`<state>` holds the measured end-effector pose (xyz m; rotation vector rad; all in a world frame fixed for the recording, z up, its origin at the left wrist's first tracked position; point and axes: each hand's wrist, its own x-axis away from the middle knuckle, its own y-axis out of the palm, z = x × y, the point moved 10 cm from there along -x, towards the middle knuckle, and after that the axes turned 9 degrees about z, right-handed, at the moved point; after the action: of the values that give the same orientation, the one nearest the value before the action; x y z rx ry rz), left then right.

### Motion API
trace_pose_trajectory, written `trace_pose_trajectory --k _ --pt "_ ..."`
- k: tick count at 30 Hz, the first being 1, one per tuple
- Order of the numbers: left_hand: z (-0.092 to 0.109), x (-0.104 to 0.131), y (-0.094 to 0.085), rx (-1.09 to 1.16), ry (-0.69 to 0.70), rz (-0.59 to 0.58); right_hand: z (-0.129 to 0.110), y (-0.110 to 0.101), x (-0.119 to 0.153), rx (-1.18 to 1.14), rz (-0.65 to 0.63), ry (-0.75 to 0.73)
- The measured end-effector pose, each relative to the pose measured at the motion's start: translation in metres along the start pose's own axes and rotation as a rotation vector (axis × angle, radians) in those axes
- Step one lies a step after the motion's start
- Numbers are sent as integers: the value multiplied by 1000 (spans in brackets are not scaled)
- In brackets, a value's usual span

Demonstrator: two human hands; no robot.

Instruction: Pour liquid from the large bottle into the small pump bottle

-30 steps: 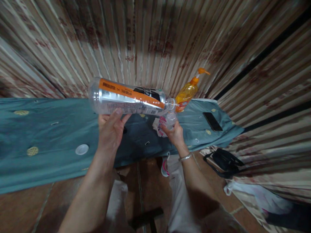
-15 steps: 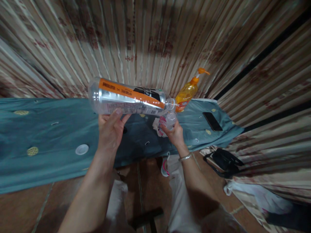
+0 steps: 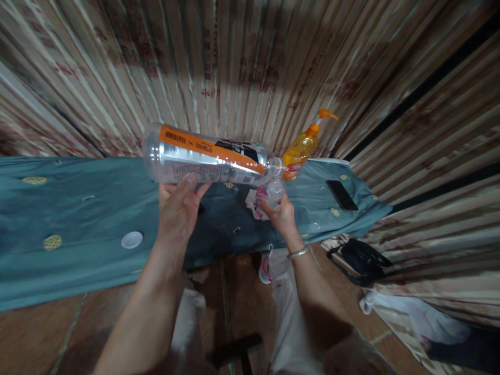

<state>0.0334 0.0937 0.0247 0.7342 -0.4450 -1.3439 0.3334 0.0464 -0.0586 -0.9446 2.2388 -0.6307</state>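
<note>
The large clear bottle (image 3: 211,156) with the silver and orange label is up in the left hand (image 3: 179,208), on its side above the green cloth (image 3: 97,208), its uncapped mouth pointing right and sitting right at the top of a smaller clear container (image 3: 275,188); whether the two rims touch I cannot tell. The left hand is clamped on the large bottle, thumb on the near side of the label and the other fingers tucked underneath. The right hand (image 3: 282,214) is closed around the container, beside a crumpled pink-and-white item (image 3: 257,203), with the orange pump bottle (image 3: 300,152) just behind. The large bottle looks like thin plastic, so probably light for its bulk and likely to buckle under a hard squeeze; how much liquid sits behind the label is hidden, and any would shift its balance. The smooth film could turn slippery if wet. Best hold is the middle of the body, firm but not crushing, while the container seems small and soft enough to want a light grip low down, clear of its opening
</note>
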Motion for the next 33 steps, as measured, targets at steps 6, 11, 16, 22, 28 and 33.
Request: trace_pose_trajectory --k 6,11,16,22,28,33 --pt "0 0 0 18 -8 10 1 0 0 -9 -10 12" --pt "0 0 0 -7 -2 11 0 0 1 -26 -19 26" --pt "0 1 0 -4 -7 25 1 0 0 -20 -19 28" --pt "0 1 0 15 -7 30 3 1 0 -17 -15 28" --pt "0 0 0 -22 -4 14 1 -1 1 -5 -2 25" --pt "1 0 1 4 7 14 1 -2 1 3 -6 25"
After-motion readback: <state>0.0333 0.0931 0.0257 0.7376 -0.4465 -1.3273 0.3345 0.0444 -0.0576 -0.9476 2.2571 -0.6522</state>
